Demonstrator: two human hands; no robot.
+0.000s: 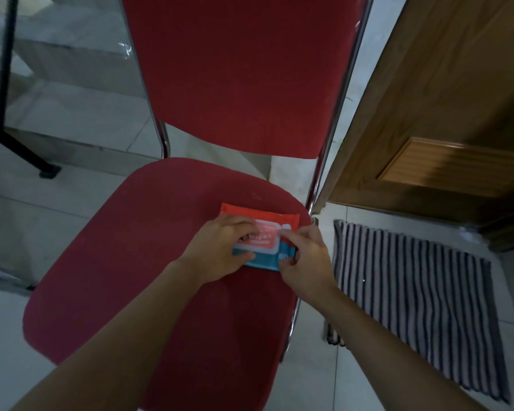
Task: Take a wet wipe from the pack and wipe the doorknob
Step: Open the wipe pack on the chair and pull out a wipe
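On the red chair seat (125,262), near its right edge, the pack (267,232) is pressed flat under the left hand (220,250), its fingers spread on the lid, while the lid's right end is pinched by the right hand (304,259), beside a striped mat (413,298).

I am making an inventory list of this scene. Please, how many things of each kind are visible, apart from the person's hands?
Chair: 1
Wet wipe pack: 1
Striped mat: 1
Wooden door: 1
Total: 4
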